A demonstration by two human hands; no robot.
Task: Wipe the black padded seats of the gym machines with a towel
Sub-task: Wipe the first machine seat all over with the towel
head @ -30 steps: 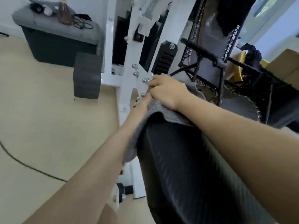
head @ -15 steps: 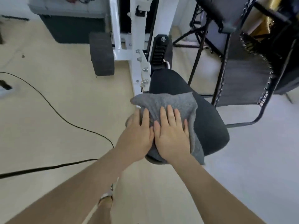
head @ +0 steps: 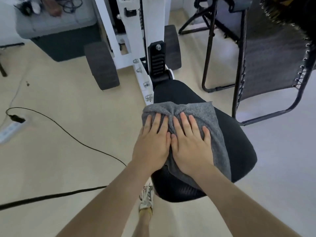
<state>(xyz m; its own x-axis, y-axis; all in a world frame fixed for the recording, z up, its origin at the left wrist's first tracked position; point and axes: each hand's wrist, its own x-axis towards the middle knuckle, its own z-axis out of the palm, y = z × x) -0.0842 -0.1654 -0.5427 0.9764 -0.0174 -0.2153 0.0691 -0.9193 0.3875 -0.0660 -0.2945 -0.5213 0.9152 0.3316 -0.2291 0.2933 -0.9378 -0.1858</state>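
Wiping down a gym machine: pressing a grey towel [head: 211,117] onto the black padded seat [head: 239,151] with the left hand [head: 152,144] and the right hand [head: 189,147] side by side, thumbs touching or very nearly so. Both laid open and flat, fingers straight and a little spread, gripping nothing, only bearing down on the cloth.

Towel draped over the seat's left half, bunched into a ridge just ahead of the fingertips, one edge trailing toward the near rim beside the right wrist. Seat bare along its right side and at its narrow far end, there meeting the white machine frame [head: 153,23] below a ribbed black adjustment bracket [head: 157,64].

Left of the frame, a near foam roller pad [head: 101,65]; right of it, a far foam roller pad [head: 172,47]. Farther left, a dark storage box [head: 65,43] with a grey lid, the clutter on top too blurred to name. On the right, a black folding lounge chair [head: 266,57] with laced mesh fabric.

Across the beige floor at left, a thin black cable [head: 68,130] ending at a plug on a white power strip [head: 10,130], and a thicker black cord [head: 51,196] nearer the camera. Between the forearms, a pale sneaker [head: 146,197].
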